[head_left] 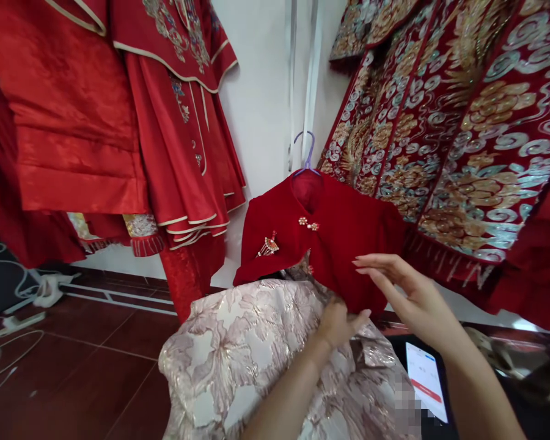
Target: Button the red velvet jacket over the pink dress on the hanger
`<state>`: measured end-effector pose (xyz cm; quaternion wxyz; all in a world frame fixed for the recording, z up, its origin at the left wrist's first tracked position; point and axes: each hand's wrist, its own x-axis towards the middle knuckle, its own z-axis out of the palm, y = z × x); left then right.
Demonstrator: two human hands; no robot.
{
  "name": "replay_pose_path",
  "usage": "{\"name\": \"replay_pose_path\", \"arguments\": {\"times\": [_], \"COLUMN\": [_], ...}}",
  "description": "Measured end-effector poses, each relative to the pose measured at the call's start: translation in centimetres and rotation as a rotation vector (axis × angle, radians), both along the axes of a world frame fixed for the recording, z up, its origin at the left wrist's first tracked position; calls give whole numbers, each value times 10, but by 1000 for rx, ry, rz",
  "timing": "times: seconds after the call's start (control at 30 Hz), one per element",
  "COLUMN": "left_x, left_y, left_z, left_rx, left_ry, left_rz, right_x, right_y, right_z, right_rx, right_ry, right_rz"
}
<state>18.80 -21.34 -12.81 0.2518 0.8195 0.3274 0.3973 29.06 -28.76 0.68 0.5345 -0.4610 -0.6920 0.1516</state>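
A small red velvet jacket (pixel 343 235) hangs on a lilac hanger (pixel 308 153), with pearl buttons and a fan-shaped brooch (pixel 269 245). Below it spreads a pale pink and gold brocade skirt (pixel 238 354). My left hand (pixel 339 322) is closed on the fabric where the jacket's lower edge meets the skirt. My right hand (pixel 406 287) hovers just right of it, fingers stretched out flat against the jacket's lower right part, holding nothing.
Red embroidered garments (pixel 119 122) hang at the left; a heavily gold and silver embroidered red robe (pixel 458 134) hangs at the right. A lit phone (pixel 425 379) lies at the lower right. White cables (pixel 22 305) trail over the dark red tiled floor at the left.
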Motion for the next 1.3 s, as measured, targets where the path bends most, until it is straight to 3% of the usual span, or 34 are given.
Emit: {"name": "replay_pose_path", "arguments": {"times": [0.1,0.17,0.23,0.3,0.37,0.47,0.53,0.6,0.7,0.77,0.8,0.87,0.97,1.07,1.17,1.3], "left_x": [-13,-24,-35,-42,-43,-41,-47,-63,-97,-112,-116,-115,-99,-85,-82,-87], "left_y": [-13,-29,-46,-57,-60,-53,-51,-56,-72,-77,-74,-57,-11,28,39,34], "left_z": [4,25,51,69,77,75,80,98,139,156,156,137,76,20,1,11], "left_rx": [186,251,210,80,-134,-584,-862,-1017,-1016,-937,-883,-754,-621,-772,-745,-698], "left_ry": [-16,-120,-236,-289,-383,-482,-352,-116,111,23,-69,-285,-646,-826,-867,-1018], "left_rz": [57,40,-37,-140,-174,-63,-54,-243,-844,-951,-937,-775,-239,137,125,-39], "right_x": [8,10,9,7,7,8,10,12,14,16,18,20,18,2,-26,-67], "right_y": [15,25,34,40,45,57,68,78,86,85,84,79,71,64,63,79], "right_z": [-12,-18,-22,-25,-29,-43,-57,-70,-82,-83,-81,-75,-62,-53,-55,-79], "right_rx": [-25,-53,-79,-80,-57,-38,-43,-27,-2,-50,-75,-86,5,65,14,-80], "right_ry": [13,46,45,3,-54,-86,-84,-83,-83,-87,-85,-64,-7,53,104,179], "right_rz": [-35,-58,-88,-115,-148,-234,-287,-313,-327,-310,-297,-286,-322,-313,-177,34]}}
